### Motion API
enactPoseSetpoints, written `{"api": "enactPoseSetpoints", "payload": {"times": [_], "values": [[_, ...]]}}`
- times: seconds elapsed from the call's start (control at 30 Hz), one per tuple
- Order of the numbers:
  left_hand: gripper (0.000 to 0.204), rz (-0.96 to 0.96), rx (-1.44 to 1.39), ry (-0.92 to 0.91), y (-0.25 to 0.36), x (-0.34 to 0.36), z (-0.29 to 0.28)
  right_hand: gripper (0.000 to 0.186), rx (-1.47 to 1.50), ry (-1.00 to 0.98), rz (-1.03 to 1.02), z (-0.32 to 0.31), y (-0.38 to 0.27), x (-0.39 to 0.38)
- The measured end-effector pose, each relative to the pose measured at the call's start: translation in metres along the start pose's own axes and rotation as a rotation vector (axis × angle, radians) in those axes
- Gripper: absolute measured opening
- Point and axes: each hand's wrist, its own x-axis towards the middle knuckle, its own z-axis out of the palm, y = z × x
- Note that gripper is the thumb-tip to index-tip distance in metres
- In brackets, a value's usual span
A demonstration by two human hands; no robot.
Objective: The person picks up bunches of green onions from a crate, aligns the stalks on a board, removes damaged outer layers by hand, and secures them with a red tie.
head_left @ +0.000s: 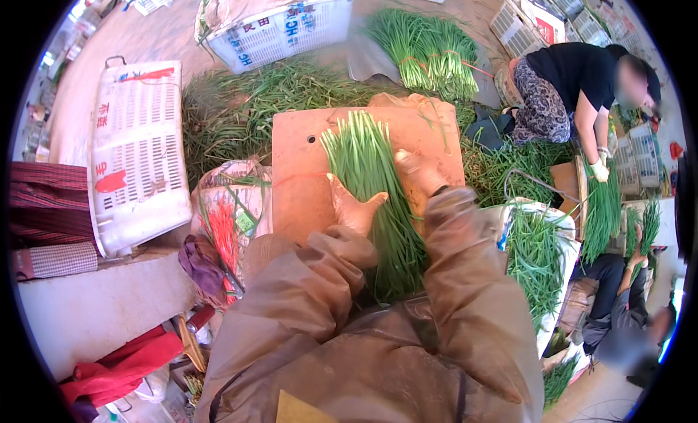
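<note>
A bunch of long green leaves with pale stalks lies lengthwise on an orange-brown board, stalks at the far end. At its left side, my gloved left hand has the thumb stretched over the leaves and a thin red tie caught at its fingertips, trailing leftward. My gloved right hand is at the bunch's right side, fingers bent and partly blurred; what they hold, if anything, is unclear. Red ties lie on a sack left of the board.
White plastic crates stand left and behind. Loose leaves and tied bunches lie beyond the board; a leaf-filled container is at right. A co-worker bends over greens at right; another person sits lower, holding greens.
</note>
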Motion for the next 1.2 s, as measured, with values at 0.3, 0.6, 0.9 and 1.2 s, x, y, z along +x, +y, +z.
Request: {"api": "enactPoseSetpoints", "payload": {"times": [0.3, 0.6, 0.9, 1.2], "values": [[0.114, 0.229, 0.389, -0.377, -0.031, 0.008, -0.027, 0.120, -0.473, 0.307, 0.129, 0.104, -0.054, -0.031], [0.033, 0.431, 0.811, -0.635, -0.051, 0.141, -0.111, 0.115, -0.618, 0.302, 0.186, 0.104, -0.057, -0.027], [0.020, 0.391, 1.078, -0.448, -0.063, 0.152, -0.098, 0.117, -0.558, 0.334, 0.168, 0.109, -0.048, -0.029], [0.023, 0.077, 1.319, -0.409, 0.020, 0.118, -0.143, 0.119, -0.547, 0.256, 0.270, 0.094, -0.057, -0.026]]}}
